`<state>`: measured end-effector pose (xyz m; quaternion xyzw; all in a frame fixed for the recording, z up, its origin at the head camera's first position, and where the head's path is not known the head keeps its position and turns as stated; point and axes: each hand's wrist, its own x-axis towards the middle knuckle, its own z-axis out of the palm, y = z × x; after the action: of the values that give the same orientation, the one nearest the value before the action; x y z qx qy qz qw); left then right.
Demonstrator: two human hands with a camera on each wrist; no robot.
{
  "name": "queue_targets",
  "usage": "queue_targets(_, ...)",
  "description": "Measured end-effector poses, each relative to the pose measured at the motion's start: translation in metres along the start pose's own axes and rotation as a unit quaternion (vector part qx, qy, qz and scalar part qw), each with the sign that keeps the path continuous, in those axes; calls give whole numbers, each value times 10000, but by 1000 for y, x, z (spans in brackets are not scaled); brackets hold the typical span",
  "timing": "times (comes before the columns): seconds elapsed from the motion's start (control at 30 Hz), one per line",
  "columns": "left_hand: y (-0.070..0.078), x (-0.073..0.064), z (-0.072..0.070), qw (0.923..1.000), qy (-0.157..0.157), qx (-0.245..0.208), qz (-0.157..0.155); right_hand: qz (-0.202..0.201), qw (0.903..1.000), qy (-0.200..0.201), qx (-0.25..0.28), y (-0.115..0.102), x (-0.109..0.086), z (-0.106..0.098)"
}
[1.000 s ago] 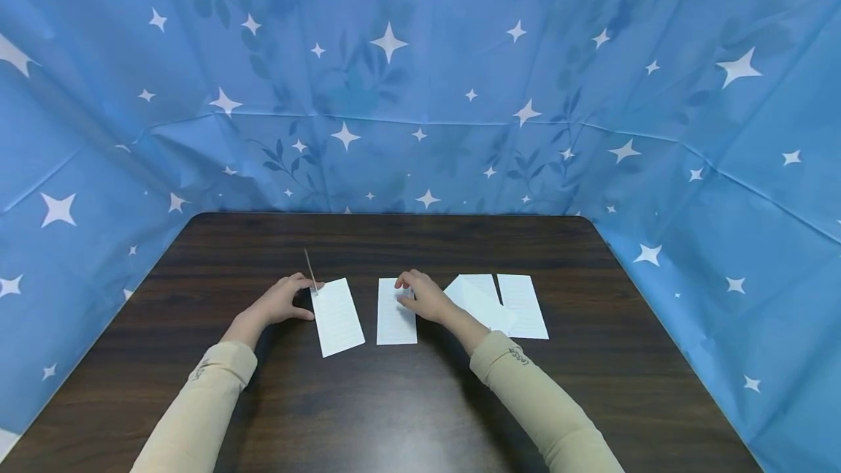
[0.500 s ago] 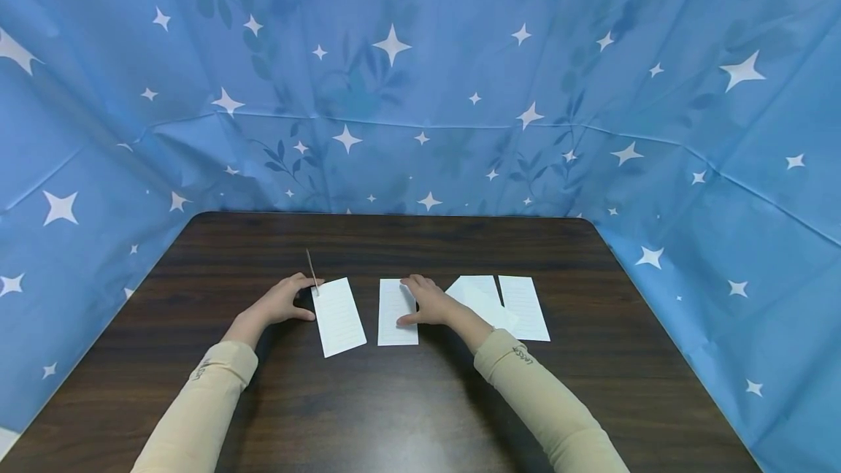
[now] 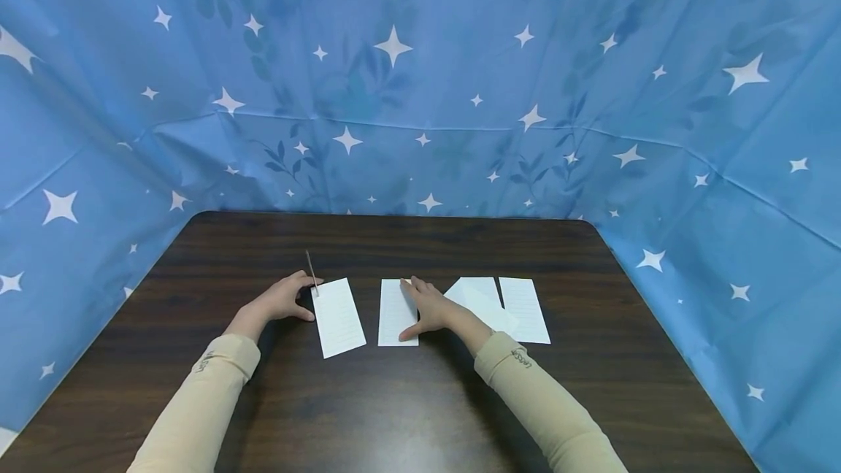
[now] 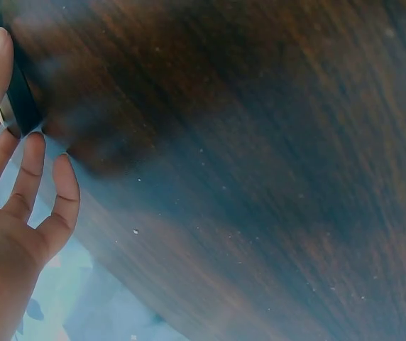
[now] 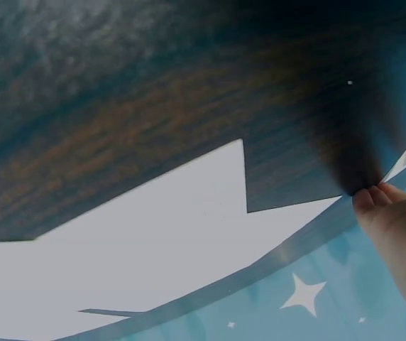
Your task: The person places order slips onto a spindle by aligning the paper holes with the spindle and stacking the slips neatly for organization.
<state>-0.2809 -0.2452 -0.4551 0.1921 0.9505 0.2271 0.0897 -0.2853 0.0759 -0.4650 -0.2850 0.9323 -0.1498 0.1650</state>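
Note:
In the head view, my left hand holds the left edge of a tilted white lined card. A thin strip rises beside its top corner, close to my fingertips. The left wrist view has the same hand with thumb and fingers at either end of a dark, thin, flat thing in shadow. My right hand is spread over a second white card, its fingers near the top edge and thumb near the bottom edge. In the right wrist view the fingertips come down by white card.
Right of my right hand lie several overlapping white cards, which the right wrist view also shows as white sheets. Everything is on a dark wood table. A blue star-patterned cloth hangs behind it.
My right hand has opened wider: its thumb has moved down to the middle card's bottom edge while the fingers stay near the top. The left hand and its card have hardly moved.

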Motion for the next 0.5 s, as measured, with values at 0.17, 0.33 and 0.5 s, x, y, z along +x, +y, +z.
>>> queue_targets(0.17,0,2,0,9999,1,114,29,43,9999,-100,-87,0,-1,-2)
queue_targets(0.33,2,2,0,9998,9,203,-36,-70,9999,-95,-82,-1,-1,-2)
queue_targets(0.5,4,3,1,9997,-47,221,-40,-121,9997,-77,-197,0,-3,-1)
